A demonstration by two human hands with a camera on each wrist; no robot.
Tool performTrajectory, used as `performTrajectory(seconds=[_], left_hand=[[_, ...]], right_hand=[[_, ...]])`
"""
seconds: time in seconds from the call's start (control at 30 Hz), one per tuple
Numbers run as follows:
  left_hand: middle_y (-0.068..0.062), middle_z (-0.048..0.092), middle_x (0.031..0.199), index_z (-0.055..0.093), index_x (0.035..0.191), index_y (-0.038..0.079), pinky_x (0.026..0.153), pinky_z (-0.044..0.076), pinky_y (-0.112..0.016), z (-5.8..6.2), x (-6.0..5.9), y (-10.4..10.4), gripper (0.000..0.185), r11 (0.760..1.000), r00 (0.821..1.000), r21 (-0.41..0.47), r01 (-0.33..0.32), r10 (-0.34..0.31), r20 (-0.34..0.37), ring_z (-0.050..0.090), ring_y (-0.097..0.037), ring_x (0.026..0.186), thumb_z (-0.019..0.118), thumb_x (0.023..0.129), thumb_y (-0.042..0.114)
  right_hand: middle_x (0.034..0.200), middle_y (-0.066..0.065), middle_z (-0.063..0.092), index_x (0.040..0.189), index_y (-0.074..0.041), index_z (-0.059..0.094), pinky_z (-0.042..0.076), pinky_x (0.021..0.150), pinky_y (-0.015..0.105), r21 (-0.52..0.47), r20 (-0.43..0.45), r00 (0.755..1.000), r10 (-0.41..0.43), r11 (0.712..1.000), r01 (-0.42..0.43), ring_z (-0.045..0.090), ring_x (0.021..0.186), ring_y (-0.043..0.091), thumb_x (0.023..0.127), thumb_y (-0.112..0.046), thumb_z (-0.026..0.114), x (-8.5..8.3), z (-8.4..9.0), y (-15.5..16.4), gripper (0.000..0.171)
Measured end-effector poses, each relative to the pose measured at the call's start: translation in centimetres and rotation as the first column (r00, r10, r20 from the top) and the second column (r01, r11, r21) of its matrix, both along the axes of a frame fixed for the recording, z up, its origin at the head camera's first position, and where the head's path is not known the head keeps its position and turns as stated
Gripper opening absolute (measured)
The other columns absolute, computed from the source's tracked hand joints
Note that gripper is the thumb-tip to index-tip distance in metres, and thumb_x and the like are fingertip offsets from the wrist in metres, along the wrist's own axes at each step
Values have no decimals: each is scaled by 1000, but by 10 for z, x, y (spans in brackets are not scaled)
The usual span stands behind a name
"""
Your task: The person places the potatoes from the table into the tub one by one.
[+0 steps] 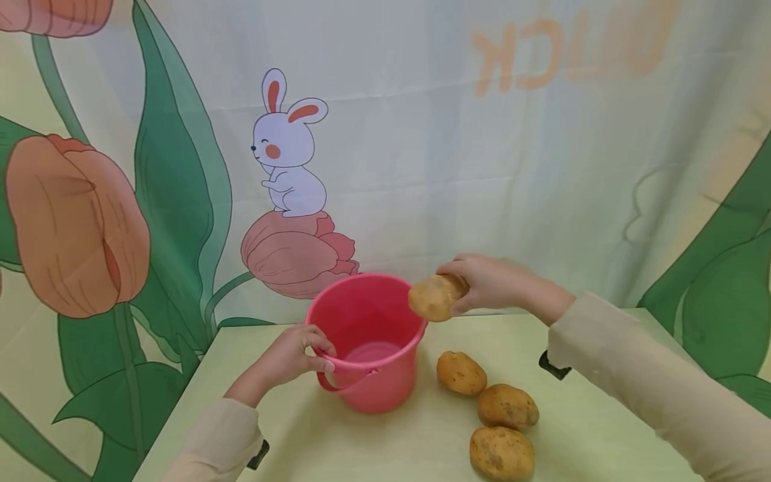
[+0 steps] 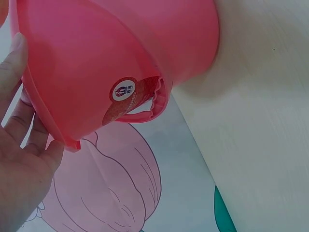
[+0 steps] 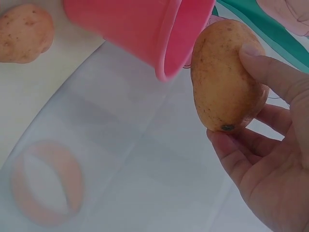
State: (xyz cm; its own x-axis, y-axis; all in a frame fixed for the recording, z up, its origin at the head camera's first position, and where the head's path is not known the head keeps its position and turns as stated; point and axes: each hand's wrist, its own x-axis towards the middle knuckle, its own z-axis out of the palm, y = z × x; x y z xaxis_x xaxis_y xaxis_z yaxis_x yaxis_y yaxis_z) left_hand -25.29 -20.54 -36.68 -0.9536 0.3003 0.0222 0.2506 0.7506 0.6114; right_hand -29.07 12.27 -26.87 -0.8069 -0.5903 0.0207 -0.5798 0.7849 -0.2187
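- Held potato (image 1: pixel 435 298): raised at the bucket's 2 o'clock, beside the rim; contact with the rim cannot be determined.
- Right hand (image 1: pixel 496 284): thumb and fingers clamped on the potato from opposing sides.
- Potato handling, as judged: firm, moderately weighty, dry-skinned; unlikely to slip, though a drop could bruise it. Best hold is across the middle, thumb opposite fingers.
- Left hand (image 1: pixel 289 355): pinching the rim of the pink bucket (image 1: pixel 381 391) at 8 o'clock.
- Bucket, as judged: light, thin plastic, slightly flexible; rim grip suits it.
- Three loose potatoes (image 1: pixel 508 407): on the table (image 1: pixel 415 452), toward the bucket's 4 o'clock.
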Motion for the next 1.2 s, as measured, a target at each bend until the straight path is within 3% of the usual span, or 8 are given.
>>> performTrajectory(seconds=[0.27, 0.6, 1.2], left_hand=[[1, 57, 87, 69, 79, 16, 62, 52, -27, -1, -1, 0, 14, 1000, 1000, 10, -8, 8, 13, 49, -18, 88, 76, 67, 16], [1, 57, 87, 69, 79, 15, 62, 52, -27, -1, 0, 1, 15, 1000, 1000, 13, -11, 10, 12, 49, -18, 88, 76, 66, 15], [1, 57, 86, 70, 79, 15, 62, 52, -26, 2, 0, 0, 15, 1000, 1000, 14, 3, -3, 11, 50, -18, 86, 76, 66, 19]], right_hand=[[103, 2, 54, 121, -11, 51, 45, 71, 29, -33, 68, 997, 31, 999, -29, 50, 90, 16, 72, -26, 72, -8, -5, -10, 55], [101, 7, 56, 117, -5, 54, 45, 75, 30, -46, 31, 993, 112, 993, -110, 50, 89, 19, 72, -18, 71, -20, -11, -25, 50], [104, 5, 59, 115, -4, 56, 48, 77, 30, -26, 97, 991, 94, 995, -92, 51, 93, 19, 71, -19, 73, -31, -24, -58, 49]])
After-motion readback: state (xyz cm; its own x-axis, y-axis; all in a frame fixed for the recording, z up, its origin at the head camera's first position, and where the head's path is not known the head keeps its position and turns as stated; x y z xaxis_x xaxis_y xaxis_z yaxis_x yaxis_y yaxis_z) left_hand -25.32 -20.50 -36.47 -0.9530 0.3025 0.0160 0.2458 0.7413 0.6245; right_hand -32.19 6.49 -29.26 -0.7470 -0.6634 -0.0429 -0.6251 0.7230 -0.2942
